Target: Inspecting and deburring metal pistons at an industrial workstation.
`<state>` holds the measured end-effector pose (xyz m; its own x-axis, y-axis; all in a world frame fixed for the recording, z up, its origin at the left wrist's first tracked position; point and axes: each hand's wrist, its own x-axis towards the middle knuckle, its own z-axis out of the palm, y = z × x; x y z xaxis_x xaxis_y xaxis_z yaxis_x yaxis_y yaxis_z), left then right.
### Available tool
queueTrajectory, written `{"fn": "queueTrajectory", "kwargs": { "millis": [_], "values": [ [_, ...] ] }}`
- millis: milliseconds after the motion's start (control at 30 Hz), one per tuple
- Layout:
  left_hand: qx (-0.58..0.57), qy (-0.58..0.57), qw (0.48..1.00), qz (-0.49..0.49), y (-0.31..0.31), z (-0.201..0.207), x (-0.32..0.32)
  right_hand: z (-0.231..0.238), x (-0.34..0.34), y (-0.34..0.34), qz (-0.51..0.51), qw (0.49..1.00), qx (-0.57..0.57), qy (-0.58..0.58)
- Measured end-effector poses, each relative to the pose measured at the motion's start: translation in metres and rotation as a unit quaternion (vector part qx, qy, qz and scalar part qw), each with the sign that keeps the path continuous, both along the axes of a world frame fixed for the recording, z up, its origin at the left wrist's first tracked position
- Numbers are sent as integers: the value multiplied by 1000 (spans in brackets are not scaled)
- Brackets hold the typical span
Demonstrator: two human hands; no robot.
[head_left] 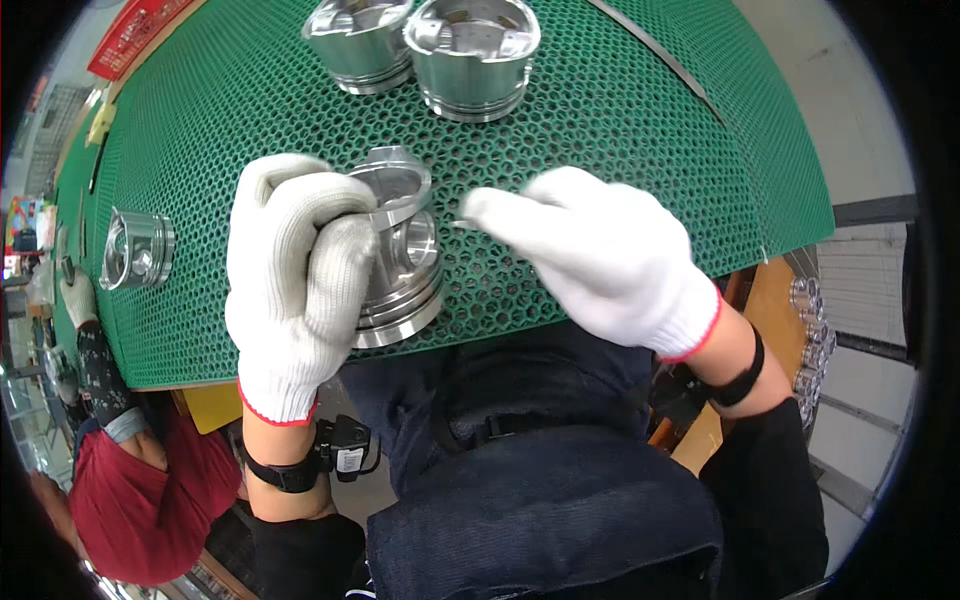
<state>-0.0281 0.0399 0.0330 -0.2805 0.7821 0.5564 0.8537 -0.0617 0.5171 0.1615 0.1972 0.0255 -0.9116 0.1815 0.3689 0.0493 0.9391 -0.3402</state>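
The left hand (300, 250), in a white glove, is grasping a piston (400, 312) from its left side, the thumb and curled fingers closing the grip at its upper part. This piston is sitting at the near edge of the green surface (620, 110), in front of the person's body, its grooved end facing down and its pin hole showing between the hands. The right hand (605, 255), also gloved, is hovering to the right of the piston, apart from it. Its fingers are bending in and its tips are drawing together; a small grey sliver is showing there, but I cannot tell whether the grip is holding it.

Two pistons (472, 65) are standing side by side at the far part of the surface, grooves down. Another piston (138, 250) is resting well to the left. A red tray (130, 40) is lying at the far left, and a metal strip (660, 52) is running along the right. At the left rim, a co-worker's gloved hand (78, 298) is reaching over.
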Motion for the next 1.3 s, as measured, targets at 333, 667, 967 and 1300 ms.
{"fn": "queueTrajectory", "kwargs": {
  "millis": [333,667,967,1300],
  "values": [
    [-75,129,988,-48,-45,7,45,8,9,-20,-11,993,23,-114],
    [-77,165,983,-37,-55,6,37,2,30,-4,51,928,-330,-164],
    [-28,114,992,-41,-27,-5,-6,-5,4,10,67,921,-368,110],
    [-109,87,988,-68,-20,0,13,4,-11,21,46,961,-190,-194]
  ]
}}
